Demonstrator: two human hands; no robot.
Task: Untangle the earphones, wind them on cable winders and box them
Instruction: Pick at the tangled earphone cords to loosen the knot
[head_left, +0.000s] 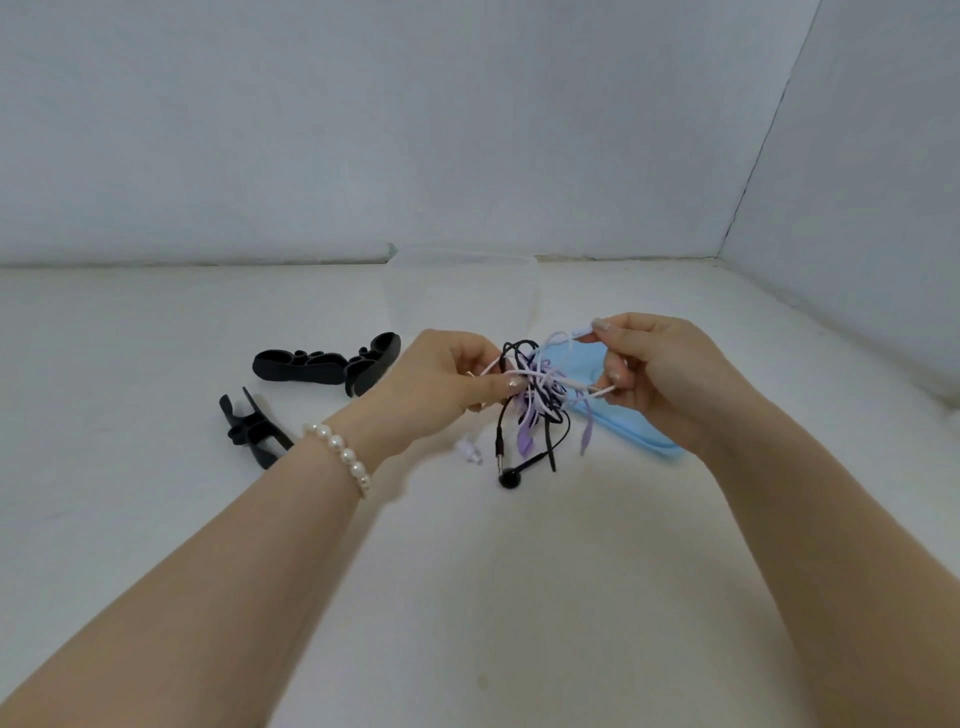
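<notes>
A knot of tangled earphones, with black, purple and white cables, hangs in the air between my two hands above the white table. My left hand pinches the tangle from the left. My right hand pinches a white cable pulled out to the right. A black earbud and a black jack plug dangle below, down by the table. Black cable winders lie to the left, with another black winder nearer me. A clear plastic box stands behind the hands.
A light blue lid lies flat on the table under my right hand. A small white earbud piece sits on the table below my left hand. White walls close in behind and on the right.
</notes>
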